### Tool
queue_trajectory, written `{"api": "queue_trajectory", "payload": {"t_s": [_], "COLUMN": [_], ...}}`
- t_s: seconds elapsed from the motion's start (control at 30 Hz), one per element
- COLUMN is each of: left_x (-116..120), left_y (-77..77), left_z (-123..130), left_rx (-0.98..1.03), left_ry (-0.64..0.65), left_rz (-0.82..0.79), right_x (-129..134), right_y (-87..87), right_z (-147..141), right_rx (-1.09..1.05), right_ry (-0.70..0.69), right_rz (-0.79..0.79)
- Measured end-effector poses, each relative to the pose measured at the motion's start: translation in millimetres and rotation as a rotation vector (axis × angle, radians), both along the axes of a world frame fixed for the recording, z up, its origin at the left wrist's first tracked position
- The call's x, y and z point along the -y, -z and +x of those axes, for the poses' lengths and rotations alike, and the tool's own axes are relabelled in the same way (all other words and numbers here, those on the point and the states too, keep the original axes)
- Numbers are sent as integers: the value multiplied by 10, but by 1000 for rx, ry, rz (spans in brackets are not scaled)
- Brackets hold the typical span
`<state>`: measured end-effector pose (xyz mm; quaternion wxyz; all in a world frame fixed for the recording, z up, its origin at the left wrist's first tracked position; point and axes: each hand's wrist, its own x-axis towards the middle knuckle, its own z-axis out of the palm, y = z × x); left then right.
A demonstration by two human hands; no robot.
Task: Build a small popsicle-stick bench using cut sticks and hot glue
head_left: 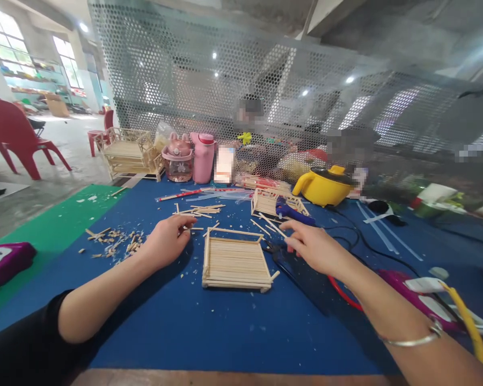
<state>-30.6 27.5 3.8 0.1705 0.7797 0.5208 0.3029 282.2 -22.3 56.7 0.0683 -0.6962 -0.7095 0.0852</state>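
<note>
A small tray built of thin wooden sticks [234, 261] lies flat on the blue cloth [209, 327] in front of me. My left hand [167, 240] rests just left of it with loosely curled fingers that hold nothing; loose sticks [201, 210] lie beyond its fingertips. To the tray's right, my right hand [314, 245] reaches out with fingers spread, empty, hovering over a dark tool with a red part [284, 251]. A blue glue gun [292, 213] lies a little beyond that hand, next to a second stick frame [265, 202].
Stick offcuts [115, 241] litter the left. At the back stand stacked stick models [131, 153], a pink bottle [203, 157], a pink cup [178, 158] and a yellow pot [324, 185]. Black cables [360, 241] and a purple object [410, 295] lie to the right. People sit behind the mesh screen [265, 96].
</note>
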Motion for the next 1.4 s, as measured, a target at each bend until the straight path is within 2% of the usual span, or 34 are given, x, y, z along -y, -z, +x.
{"api": "queue_trajectory", "payload": {"t_s": [0.1,0.23,0.37,0.53,0.63,0.83,1.0,1.13,1.3,1.4], "left_x": [19,45,57,67,72,68,69,76,66,51], "left_y": [13,24,25,18,13,24,23,22,64,33], "left_z": [11,24,33,41,44,49,54,53,64,55], "left_rx": [29,47,54,38,28,28,16,20,41,82], "left_ry": [15,10,20,51,55,52,55,58,77,61], "left_rz": [23,51,56,29,16,3,-11,-10,2,22], "right_x": [271,659,916,949,921,974,1073,1054,1020,1069], "right_y": [62,131,148,147,140,101,151,155,61,105], "right_z": [21,-112,-288,-368,-390,-444,-520,-546,-477,-416], "right_rx": [-436,-957,-1235,-1249,-1222,-1190,-1165,-1150,-1239,-1257], "right_ry": [110,210,292,335,303,258,180,180,227,253], "right_rz": [-1,-100,-234,-285,-287,-177,-231,-231,-151,-47]}}
